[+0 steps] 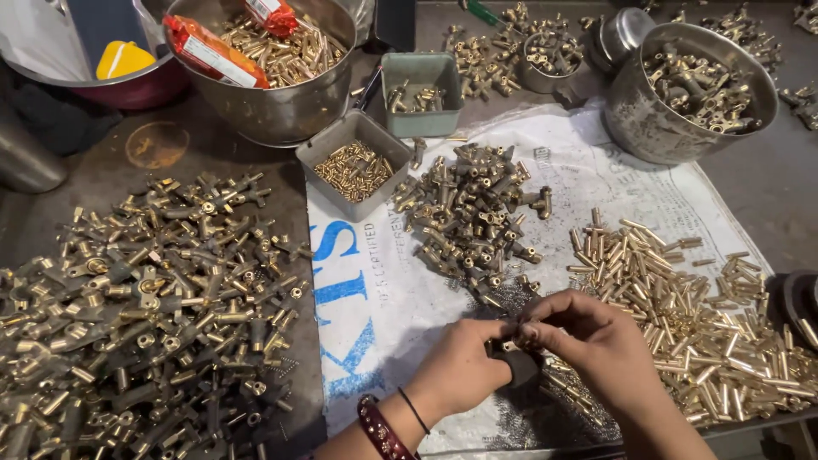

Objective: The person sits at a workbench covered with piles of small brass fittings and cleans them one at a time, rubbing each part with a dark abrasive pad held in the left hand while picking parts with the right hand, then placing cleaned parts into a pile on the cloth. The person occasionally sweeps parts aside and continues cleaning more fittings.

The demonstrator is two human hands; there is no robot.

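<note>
Presently both hands meet at the near middle of the bench, over a white printed sack [588, 183] spread as a work mat. The left hand [460, 368] is curled, its fingertips closed on a small dark part [516, 365] held between the two hands; a dark thread and a maroon bangle [381, 428] sit at that wrist. The right hand [596, 341] is bent inward, its thumb and forefinger pinched together at the same spot, touching the left fingertips. What exactly is pinched there is too small to tell.

Just beyond the hands lies a heap of brass valve bodies [473, 213]. To the right, a spread of short brass tubes [682, 307] covers the near right of the sack. On the left, off the sack, a large pile of brass fittings [145, 307] fills the dark bench top.

Farther back stand a square grey tray of small brass pieces [354, 166], a green tray [422, 89], a large steel bowl [273, 102] holding brass tubes and orange packets, and, far right, a steel pot [648, 128] of fittings.
</note>
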